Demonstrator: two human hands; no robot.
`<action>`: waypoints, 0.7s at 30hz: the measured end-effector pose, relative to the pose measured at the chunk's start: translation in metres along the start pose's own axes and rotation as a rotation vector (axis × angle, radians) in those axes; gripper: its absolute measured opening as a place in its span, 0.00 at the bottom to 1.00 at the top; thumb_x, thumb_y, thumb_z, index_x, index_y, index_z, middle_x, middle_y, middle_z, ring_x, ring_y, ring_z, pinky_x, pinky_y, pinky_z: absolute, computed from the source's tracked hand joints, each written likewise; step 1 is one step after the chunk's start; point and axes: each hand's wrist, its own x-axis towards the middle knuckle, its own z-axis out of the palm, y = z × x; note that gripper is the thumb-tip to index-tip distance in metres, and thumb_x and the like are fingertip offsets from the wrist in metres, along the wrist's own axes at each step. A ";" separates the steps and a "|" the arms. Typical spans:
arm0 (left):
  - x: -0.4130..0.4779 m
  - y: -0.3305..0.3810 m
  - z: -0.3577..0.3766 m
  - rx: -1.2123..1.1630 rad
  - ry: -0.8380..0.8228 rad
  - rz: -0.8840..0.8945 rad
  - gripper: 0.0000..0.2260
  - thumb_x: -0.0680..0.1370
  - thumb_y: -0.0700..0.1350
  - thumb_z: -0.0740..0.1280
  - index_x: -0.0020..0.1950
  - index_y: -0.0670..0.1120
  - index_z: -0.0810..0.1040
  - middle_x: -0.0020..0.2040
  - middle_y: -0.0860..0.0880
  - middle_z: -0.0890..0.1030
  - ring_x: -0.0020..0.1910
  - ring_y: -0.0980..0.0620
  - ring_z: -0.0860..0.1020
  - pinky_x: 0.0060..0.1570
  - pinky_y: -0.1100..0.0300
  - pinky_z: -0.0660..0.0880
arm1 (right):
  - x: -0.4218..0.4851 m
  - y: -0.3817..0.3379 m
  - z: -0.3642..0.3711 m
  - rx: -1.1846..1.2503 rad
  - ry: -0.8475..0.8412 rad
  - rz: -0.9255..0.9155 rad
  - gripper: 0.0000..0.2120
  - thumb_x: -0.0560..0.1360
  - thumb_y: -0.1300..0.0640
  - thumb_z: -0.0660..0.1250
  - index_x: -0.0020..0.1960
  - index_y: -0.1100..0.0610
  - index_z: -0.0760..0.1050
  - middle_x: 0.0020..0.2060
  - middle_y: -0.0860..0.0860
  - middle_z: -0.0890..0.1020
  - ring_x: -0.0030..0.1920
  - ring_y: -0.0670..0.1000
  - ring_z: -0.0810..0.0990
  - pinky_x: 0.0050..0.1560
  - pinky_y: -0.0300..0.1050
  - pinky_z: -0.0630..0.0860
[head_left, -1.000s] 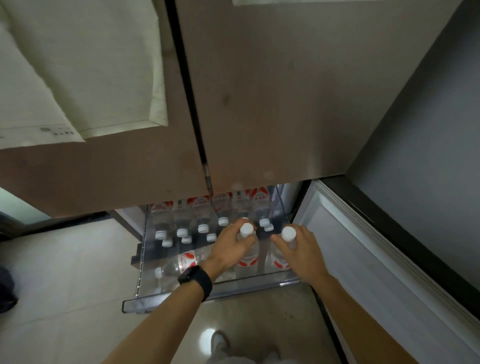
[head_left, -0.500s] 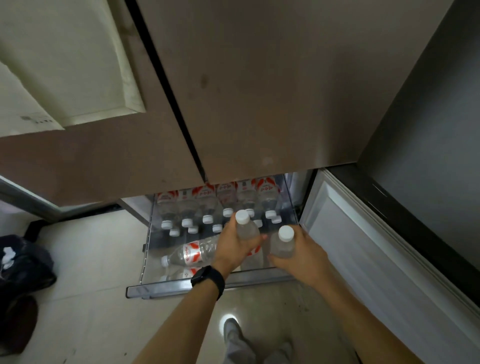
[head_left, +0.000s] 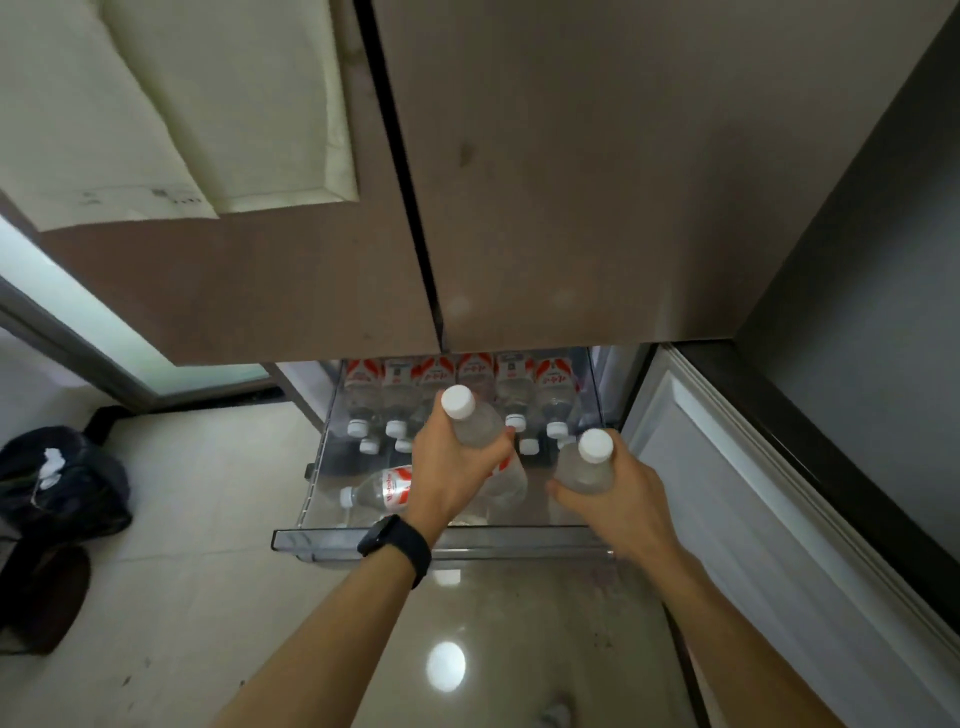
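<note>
My left hand (head_left: 454, 475), with a black watch on the wrist, grips a clear water bottle (head_left: 470, 418) with a white cap, raised above the open clear fridge drawer (head_left: 441, 540). My right hand (head_left: 613, 501) grips a second white-capped bottle (head_left: 587, 462) over the drawer's right side. At the back of the drawer stands a row of several bottles with red-and-white labels (head_left: 457, 379). One more bottle (head_left: 379, 488) lies on its side at the front left of the drawer.
Two brown fridge doors (head_left: 571, 182) hang shut above the drawer. An open lower door (head_left: 769, 519) stands to the right. A black bag (head_left: 57, 478) sits on the tiled floor at left. My foot (head_left: 556, 717) shows at the bottom edge.
Both hands have lifted their bottles up out of the drawer; the left bottle has risen higher and tilts. The camera view has shifted a little to the left.
</note>
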 end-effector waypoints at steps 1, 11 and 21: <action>-0.003 0.009 -0.015 -0.003 0.036 0.037 0.19 0.70 0.50 0.79 0.55 0.54 0.74 0.48 0.56 0.83 0.48 0.59 0.81 0.46 0.66 0.79 | -0.002 -0.012 -0.002 0.029 0.027 -0.041 0.29 0.64 0.47 0.81 0.58 0.40 0.69 0.48 0.42 0.80 0.50 0.47 0.79 0.49 0.42 0.74; -0.135 0.007 -0.210 0.069 0.405 0.162 0.23 0.69 0.51 0.80 0.56 0.59 0.70 0.48 0.59 0.79 0.49 0.66 0.77 0.42 0.74 0.74 | -0.088 -0.166 0.064 0.068 -0.165 -0.502 0.27 0.64 0.48 0.81 0.56 0.41 0.70 0.48 0.38 0.79 0.48 0.36 0.77 0.41 0.32 0.71; -0.446 -0.114 -0.381 0.258 0.747 -0.144 0.30 0.70 0.56 0.78 0.63 0.62 0.62 0.49 0.60 0.76 0.46 0.58 0.78 0.44 0.60 0.79 | -0.339 -0.231 0.244 -0.049 -0.639 -0.782 0.26 0.65 0.39 0.77 0.55 0.46 0.70 0.47 0.45 0.79 0.46 0.50 0.80 0.43 0.44 0.77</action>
